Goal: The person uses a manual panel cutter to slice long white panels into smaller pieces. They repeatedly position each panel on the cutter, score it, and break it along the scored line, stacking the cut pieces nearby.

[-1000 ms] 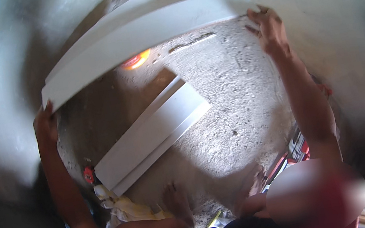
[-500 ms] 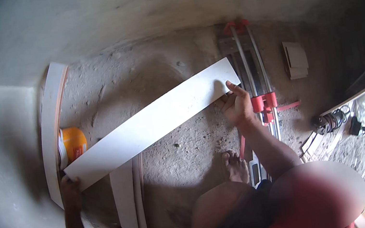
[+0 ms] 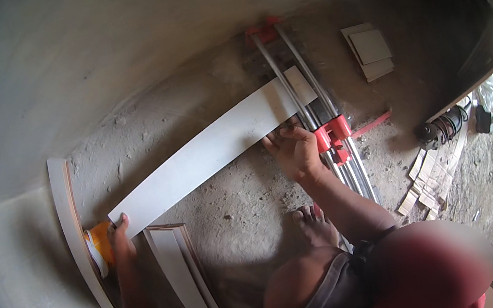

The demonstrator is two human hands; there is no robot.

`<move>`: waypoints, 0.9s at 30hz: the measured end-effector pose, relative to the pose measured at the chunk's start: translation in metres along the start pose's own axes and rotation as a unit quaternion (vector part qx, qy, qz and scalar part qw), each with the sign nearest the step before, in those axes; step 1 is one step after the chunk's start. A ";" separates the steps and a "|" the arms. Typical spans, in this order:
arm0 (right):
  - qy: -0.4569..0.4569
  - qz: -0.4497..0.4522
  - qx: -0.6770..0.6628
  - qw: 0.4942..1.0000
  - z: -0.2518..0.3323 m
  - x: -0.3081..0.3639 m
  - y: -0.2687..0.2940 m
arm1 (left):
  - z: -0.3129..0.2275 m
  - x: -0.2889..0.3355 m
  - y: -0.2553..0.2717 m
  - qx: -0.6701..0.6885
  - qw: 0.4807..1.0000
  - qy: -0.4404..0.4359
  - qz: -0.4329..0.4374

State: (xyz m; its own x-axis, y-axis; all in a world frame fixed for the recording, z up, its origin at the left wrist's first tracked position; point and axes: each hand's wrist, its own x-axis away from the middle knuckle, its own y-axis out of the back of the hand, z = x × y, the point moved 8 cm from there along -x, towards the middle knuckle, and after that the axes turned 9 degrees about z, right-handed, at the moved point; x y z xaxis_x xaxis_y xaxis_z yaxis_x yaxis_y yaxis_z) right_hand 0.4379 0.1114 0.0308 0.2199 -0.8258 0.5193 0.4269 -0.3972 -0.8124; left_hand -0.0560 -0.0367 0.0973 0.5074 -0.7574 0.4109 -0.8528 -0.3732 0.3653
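Note:
A long white tile strip (image 3: 194,153) spans the middle of the view, tilted with its right end higher. My left hand (image 3: 119,234) grips its left end, thumb on the top face. Its right end lies under the two steel rails of a tile cutter (image 3: 304,88) with red fittings. My right hand (image 3: 295,150) is closed at the strip's lower edge, beside the red sliding carriage (image 3: 332,132); some of its fingertips are hidden by the strip.
At the left wall leans a long strip (image 3: 75,230), with a yellow-orange bucket (image 3: 101,242) behind it. More cut strips (image 3: 182,274) lie below. Square tile pieces (image 3: 370,50) rest at the right, near a corded power tool (image 3: 443,127) and small offcuts (image 3: 426,181). My bare foot (image 3: 315,224) stands beside the cutter.
Both hands have carried the strip so its right end slid from beside the cutter to under the rails. My right thumb has left the strip's top face. The view has turned somewhat.

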 end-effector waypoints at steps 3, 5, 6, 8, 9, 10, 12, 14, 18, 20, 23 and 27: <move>0.008 -0.004 -0.011 1.000 0.000 -0.004 0.005 | -0.001 -0.026 -0.020 0.005 0.998 0.057 -0.022; 0.032 0.023 -0.003 0.999 0.003 -0.006 -0.002 | -0.004 -0.043 -0.033 0.001 0.998 0.064 -0.004; 0.036 0.026 0.002 0.999 0.003 -0.004 -0.006 | -0.004 -0.049 -0.041 0.017 0.998 0.063 0.018; 0.031 0.060 0.065 0.996 0.005 0.002 -0.020 | -0.002 -0.060 -0.051 0.030 0.998 0.056 0.025; -0.028 0.046 0.070 0.996 -0.002 0.009 -0.023 | 0.002 -0.064 -0.055 0.033 0.997 0.066 0.027; -0.074 0.036 0.077 0.994 -0.007 0.017 -0.025 | 0.006 -0.068 -0.059 0.034 0.996 0.078 0.028; -0.170 0.040 0.278 0.944 0.001 0.036 -0.026 | 0.012 -0.074 -0.064 0.041 0.995 0.084 0.023; -0.074 0.148 0.412 0.896 0.047 0.051 -0.041 | 0.017 -0.078 -0.064 0.044 0.995 0.086 0.010; 0.266 -0.124 0.737 0.609 0.203 0.041 -0.012 | 0.024 -0.094 -0.062 0.029 0.992 0.121 0.037; 0.210 -0.113 0.705 0.667 0.209 0.004 0.024 | 0.026 -0.102 -0.063 0.023 0.993 0.109 0.037; 0.195 -0.092 0.697 0.684 0.210 -0.029 0.053 | 0.032 -0.110 -0.069 0.020 0.992 0.114 0.042; 0.175 -0.136 0.686 0.693 0.206 -0.047 0.065 | 0.032 -0.107 -0.075 0.021 0.989 0.136 0.052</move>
State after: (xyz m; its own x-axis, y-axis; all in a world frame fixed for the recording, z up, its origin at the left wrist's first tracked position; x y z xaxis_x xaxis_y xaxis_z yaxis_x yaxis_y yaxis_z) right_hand 0.6360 0.2069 0.0079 -0.1554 -0.9373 0.3119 0.8956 -0.0005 0.4449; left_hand -0.0500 0.0555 -0.0009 0.4261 -0.6226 0.6563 -0.9037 -0.3268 0.2767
